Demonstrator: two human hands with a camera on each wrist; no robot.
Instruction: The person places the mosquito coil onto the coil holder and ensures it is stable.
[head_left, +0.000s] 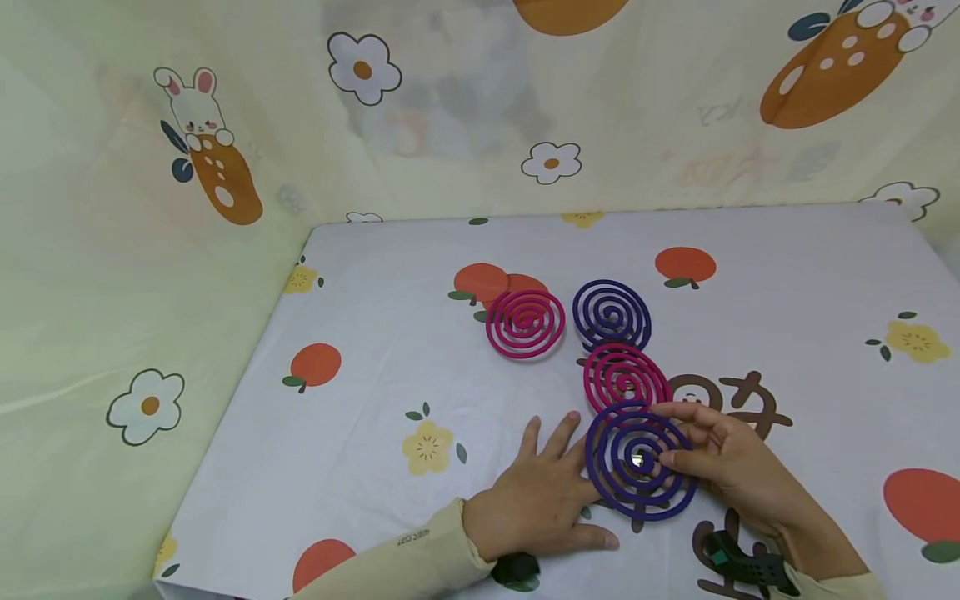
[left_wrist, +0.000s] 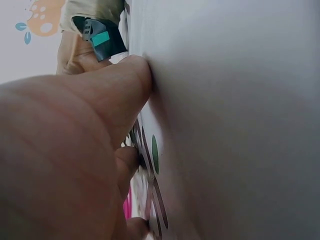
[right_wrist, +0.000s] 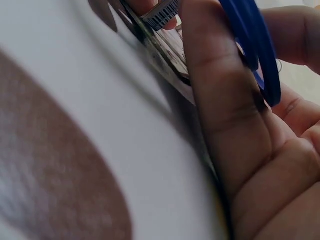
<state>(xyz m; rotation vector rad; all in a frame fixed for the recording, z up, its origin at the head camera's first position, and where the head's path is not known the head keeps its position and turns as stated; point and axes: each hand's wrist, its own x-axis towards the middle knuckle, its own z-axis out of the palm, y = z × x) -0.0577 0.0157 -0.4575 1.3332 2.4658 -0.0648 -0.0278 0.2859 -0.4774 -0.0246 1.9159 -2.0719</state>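
My right hand (head_left: 720, 454) pinches a dark blue spiral coil (head_left: 606, 479), which looks like a mosquito coil, between thumb and fingers at its right side. My left hand (head_left: 536, 500) lies spread on the table left of this coil, some of its fingers hidden beneath it. In the left wrist view, the left thumb (left_wrist: 127, 80) touches the cloth. A pink coil (head_left: 611, 367) is partly covered by the held one. Under the right hand, the right wrist view shows a thin flat item with a barcode (right_wrist: 162, 15); its kind is unclear, and fingertips are beside it.
Behind the partly covered pink coil lies another blue coil (head_left: 611, 304), and to its left a second pink coil (head_left: 525, 346). A white fruit-and-flower printed cloth (head_left: 360, 442) covers the table. Printed curtains (head_left: 450, 125) stand at the back and left.
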